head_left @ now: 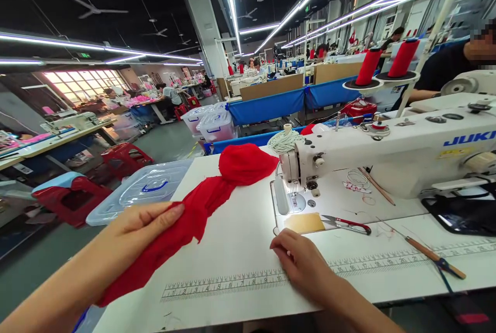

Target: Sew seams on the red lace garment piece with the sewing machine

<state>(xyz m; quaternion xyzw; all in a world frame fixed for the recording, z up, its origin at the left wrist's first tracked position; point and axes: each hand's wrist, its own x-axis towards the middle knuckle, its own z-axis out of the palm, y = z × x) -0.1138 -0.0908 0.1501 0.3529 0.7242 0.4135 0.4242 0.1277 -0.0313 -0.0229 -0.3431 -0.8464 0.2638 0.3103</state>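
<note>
Red fabric stretches diagonally over the white table, its far end gathered in a rounded bunch. My left hand pinches it between thumb and fingers, and the near end hangs down past the table's left edge. Loosely curled, my right hand rests by the printed ruler scale, with no object showing in its fingers. Just beyond it are a tan card and red-handled scissors. The sewing machine stands to the right, its lit needle area just beyond the card.
A wooden-handled tool lies on the right of the table. Pale cord is bundled behind the machine head, and red thread cones stand above. A lidded clear bin and red stools are at left. A co-worker sits at far right.
</note>
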